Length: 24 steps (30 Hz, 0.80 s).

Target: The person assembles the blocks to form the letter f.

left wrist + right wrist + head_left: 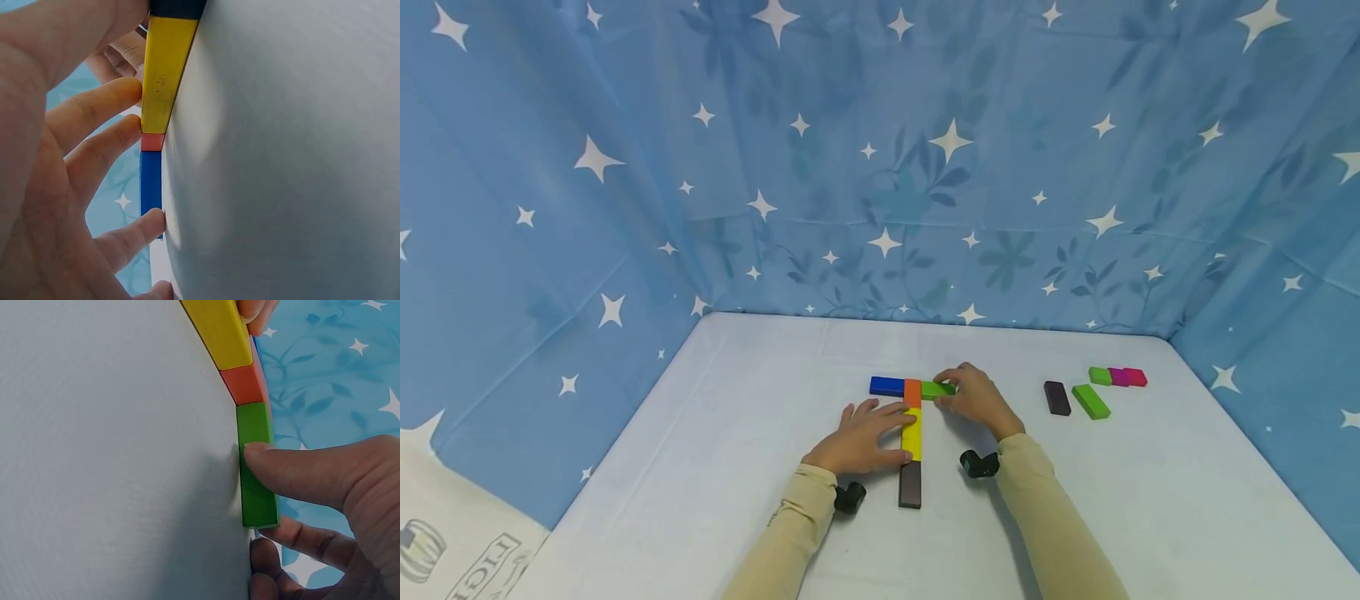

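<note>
Flat coloured blocks form a T on the white table. A dark block (pixel 910 485) and a yellow block (pixel 912 437) make its stem, topped by an orange block (pixel 912 390). To the left of the orange one lies a blue block (pixel 887 386), and a green block (pixel 929 390) sits on its right side. My right hand (pixel 977 402) pinches the green block, thumb on its near long face in the right wrist view, its end right at the orange block. Spread loosely, my left hand (pixel 861 437) rests its fingertips along the yellow block.
On the right of the white table (pixel 1150 500) lie another dark block (pixel 1057 398) and a green block (pixel 1091 402). Behind them is a short row of a green block (pixel 1100 376), a purple block (pixel 1117 377) and a red block (pixel 1136 377). A blue starry curtain (pixel 850 167) borders the table.
</note>
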Motion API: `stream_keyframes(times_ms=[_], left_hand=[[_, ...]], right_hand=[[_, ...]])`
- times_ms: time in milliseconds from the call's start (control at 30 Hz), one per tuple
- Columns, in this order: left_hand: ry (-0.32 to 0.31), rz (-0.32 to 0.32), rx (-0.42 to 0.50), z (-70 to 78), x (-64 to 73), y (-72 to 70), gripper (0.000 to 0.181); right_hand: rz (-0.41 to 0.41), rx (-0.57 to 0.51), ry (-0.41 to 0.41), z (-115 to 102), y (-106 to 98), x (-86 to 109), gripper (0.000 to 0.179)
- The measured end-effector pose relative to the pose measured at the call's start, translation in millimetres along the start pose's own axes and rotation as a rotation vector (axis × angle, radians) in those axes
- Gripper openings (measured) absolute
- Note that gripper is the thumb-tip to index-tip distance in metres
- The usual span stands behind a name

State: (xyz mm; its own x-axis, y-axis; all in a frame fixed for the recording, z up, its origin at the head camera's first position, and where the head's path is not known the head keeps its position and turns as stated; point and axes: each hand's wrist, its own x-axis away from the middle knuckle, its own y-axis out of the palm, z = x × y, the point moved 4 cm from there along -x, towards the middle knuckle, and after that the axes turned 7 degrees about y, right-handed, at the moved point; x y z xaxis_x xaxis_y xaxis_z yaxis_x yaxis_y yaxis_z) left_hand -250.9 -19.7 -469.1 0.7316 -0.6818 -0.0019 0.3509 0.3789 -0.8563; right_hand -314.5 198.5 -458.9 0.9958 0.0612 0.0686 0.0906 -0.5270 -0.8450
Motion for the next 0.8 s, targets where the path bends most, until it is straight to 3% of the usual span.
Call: stream_keyframes(times_ms=[533,800], left_hand=[[0.016,0.009,0.001,-2.9,-1.4,-0.4,0.062],[0.021,0.005,0.01,-1.0,-0.2,1.2,0.062]], right_hand=[[0.047,-0.006,-0.002,0.7,2.4,1.0,0.036],[0.084,-0.101,-0.021,8.5,2.2,7.9,0.043]])
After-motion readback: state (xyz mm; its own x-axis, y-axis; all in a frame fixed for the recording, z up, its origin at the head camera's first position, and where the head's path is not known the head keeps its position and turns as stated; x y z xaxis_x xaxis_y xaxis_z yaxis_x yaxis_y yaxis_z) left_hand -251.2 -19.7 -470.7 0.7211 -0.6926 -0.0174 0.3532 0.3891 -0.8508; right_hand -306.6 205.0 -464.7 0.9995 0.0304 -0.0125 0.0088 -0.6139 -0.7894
